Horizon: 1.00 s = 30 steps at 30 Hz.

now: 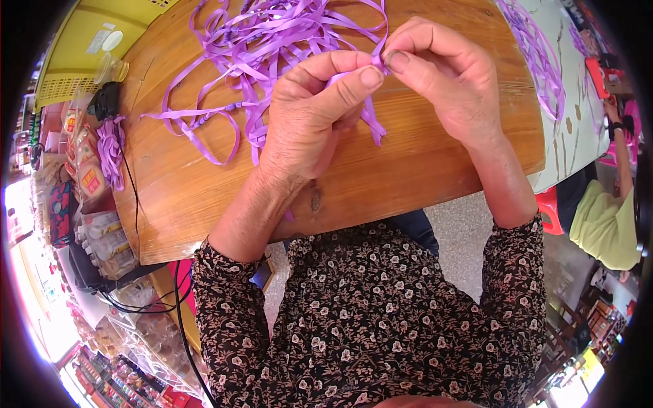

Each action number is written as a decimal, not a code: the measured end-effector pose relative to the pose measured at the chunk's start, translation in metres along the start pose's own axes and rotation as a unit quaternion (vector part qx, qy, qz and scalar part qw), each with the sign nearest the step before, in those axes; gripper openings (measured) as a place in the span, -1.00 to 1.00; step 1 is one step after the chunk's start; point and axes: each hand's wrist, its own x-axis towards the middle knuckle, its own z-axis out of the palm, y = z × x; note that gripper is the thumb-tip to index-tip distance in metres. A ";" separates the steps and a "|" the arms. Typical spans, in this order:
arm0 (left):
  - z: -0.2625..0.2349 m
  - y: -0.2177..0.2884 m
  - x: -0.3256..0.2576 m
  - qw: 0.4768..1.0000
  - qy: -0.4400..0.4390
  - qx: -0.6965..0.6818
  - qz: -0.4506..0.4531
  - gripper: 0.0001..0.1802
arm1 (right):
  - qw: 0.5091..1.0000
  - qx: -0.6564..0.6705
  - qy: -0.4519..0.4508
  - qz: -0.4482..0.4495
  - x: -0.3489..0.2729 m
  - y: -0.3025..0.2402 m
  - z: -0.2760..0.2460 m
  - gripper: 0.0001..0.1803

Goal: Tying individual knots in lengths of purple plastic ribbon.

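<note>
At the upper centre of the frame the left hand (309,115) and the right hand (445,75) meet, thumbs and forefingers of both pinched tight on a small folded piece of purple ribbon (378,64) held just above the wooden table (422,170). Loose ends of that ribbon hang down between the hands, and a tangled heap of purple ribbon strips (252,47) lies on the table toward the upper left, just beyond the left hand; a yellow basket (75,61) sits at the far upper left, and another person in a light green top (605,224) is at the right edge
</note>
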 end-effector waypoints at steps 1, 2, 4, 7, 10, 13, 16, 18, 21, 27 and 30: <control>0.001 0.001 0.000 1.000 -0.002 0.000 0.000 -0.85 | 1.000 -0.001 0.001 0.000 0.000 -0.001 0.001 -0.89; 0.001 0.002 0.000 1.000 0.003 0.006 -0.001 -0.84 | 0.999 0.024 0.024 0.023 -0.001 -0.002 0.002 -0.89; 0.002 0.003 -0.001 1.000 0.005 0.013 0.000 -0.84 | 0.997 0.049 0.047 0.045 -0.001 -0.002 0.001 -0.90; 0.000 0.002 0.000 1.000 0.017 0.017 0.010 -0.85 | 0.994 0.086 0.048 0.055 0.001 0.003 -0.006 -0.88; 0.000 0.003 -0.002 1.000 0.017 0.014 0.011 -0.88 | 0.993 0.101 0.044 0.034 0.000 0.003 -0.007 -0.86; 0.002 0.003 -0.002 1.000 0.025 0.010 0.015 -0.89 | 0.998 0.061 0.025 0.026 -0.001 -0.002 -0.006 -0.83; 0.000 0.005 -0.003 0.999 0.034 0.009 0.018 -0.89 | 0.999 -0.025 0.032 -0.029 0.003 -0.014 0.001 -0.77; -0.001 0.006 -0.003 0.999 0.039 0.026 0.026 -0.90 | 0.963 -0.239 0.050 -0.113 0.006 -0.042 0.006 -0.54; 0.005 0.005 0.002 0.998 0.025 0.054 0.014 -0.90 | 0.734 -0.161 0.027 -0.660 0.062 0.034 -0.023 -0.48; 0.002 0.005 -0.001 0.994 0.045 0.099 0.018 -0.90 | 0.862 -0.412 -0.023 -0.295 0.009 -0.004 -0.007 -0.59; 0.000 0.004 0.001 0.991 0.063 0.118 0.009 -0.89 | 0.829 -0.458 -0.035 -0.319 0.005 -0.002 -0.009 -0.66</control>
